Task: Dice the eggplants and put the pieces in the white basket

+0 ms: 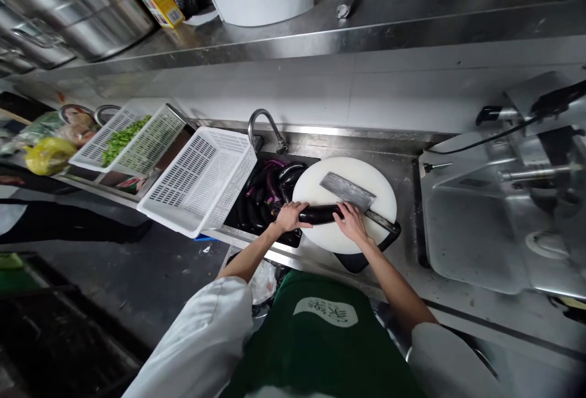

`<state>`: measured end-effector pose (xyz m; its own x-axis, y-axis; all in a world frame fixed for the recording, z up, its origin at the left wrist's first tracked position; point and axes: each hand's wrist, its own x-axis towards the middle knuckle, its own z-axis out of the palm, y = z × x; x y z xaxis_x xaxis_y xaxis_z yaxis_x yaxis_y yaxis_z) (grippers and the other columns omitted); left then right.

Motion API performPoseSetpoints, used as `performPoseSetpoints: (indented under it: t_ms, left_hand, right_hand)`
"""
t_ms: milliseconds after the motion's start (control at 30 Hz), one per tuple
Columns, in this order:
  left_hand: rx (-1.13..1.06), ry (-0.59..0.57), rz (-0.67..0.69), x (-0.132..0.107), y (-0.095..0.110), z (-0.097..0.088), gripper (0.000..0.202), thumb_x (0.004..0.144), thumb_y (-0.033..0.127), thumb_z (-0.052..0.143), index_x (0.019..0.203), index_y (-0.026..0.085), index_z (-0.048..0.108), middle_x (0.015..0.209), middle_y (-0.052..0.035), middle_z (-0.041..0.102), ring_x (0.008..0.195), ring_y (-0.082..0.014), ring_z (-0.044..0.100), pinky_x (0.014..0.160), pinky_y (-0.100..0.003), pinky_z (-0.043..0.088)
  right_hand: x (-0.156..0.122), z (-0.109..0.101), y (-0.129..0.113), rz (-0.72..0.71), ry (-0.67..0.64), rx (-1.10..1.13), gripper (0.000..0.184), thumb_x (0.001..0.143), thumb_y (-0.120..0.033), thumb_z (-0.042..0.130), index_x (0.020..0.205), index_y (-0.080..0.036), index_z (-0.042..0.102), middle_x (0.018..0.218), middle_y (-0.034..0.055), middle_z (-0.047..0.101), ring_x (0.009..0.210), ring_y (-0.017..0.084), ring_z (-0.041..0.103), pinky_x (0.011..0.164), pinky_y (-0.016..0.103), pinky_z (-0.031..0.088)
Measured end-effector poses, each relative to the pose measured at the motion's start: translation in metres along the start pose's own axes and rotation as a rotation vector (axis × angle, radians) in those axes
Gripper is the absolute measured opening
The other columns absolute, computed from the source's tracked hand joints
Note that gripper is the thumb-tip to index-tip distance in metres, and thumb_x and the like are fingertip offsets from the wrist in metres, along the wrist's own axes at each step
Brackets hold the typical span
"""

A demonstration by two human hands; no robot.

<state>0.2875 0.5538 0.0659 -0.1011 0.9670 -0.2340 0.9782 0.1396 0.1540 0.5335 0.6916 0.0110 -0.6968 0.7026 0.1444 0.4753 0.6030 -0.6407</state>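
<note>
A long dark purple eggplant (320, 214) lies across the near part of a round white cutting board (370, 184). My left hand (289, 216) is closed round its left end at the board's edge. My right hand (353, 223) rests on its right end, fingers curled over it. A cleaver (347, 191) lies flat on the board just behind the eggplant, its dark handle (383, 222) pointing right; neither hand holds it. Several more eggplants (268, 190) fill the sink to the left of the board.
A curved faucet (268, 124) stands behind the sink. A white perforated basket (201, 179) tilts over the sink's left side; another (137, 138) holds chopped greens. A metal slicing machine (503, 202) stands to the right. Pots (68, 13) sit on the upper shelf.
</note>
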Motion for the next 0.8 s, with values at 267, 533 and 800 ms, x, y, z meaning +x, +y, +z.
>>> performPoseSetpoints:
  t_ms: [267,533,800]
  left_hand:
    - [0.031,0.088,-0.068,-0.034,0.019,0.019,0.076,0.092,0.066,0.062,0.154,0.024,0.045,0.148,-0.0142,0.052,0.135,-0.0342,0.043,0.118,-0.05,0.024]
    - [0.08,-0.007,-0.084,-0.014,0.038,0.001,0.085,0.083,0.059,0.077,0.152,0.02,0.045,0.139,-0.0181,0.055,0.128,-0.0398,0.045,0.115,-0.065,0.025]
    - [0.04,-0.011,-0.018,-0.004,0.035,-0.001,0.079,0.08,0.064,0.076,0.143,0.021,0.054,0.127,-0.0191,0.063,0.115,-0.0373,0.055,0.103,-0.06,0.036]
  right_hand:
    - [-0.024,-0.003,0.027,-0.021,-0.017,0.196,0.054,0.101,-0.05,0.05,0.144,-0.02,0.06,0.143,0.0136,0.06,0.132,0.026,0.058,0.114,0.04,0.046]
    - [-0.022,-0.012,0.012,-0.007,-0.082,-0.125,0.051,0.105,-0.043,0.037,0.139,-0.016,0.065,0.141,0.0171,0.063,0.128,0.03,0.061,0.11,0.043,0.05]
    - [-0.017,-0.018,0.025,-0.243,-0.094,-0.242,0.042,0.093,-0.04,0.041,0.111,-0.031,0.078,0.102,0.0168,0.076,0.098,0.033,0.074,0.079,0.048,0.064]
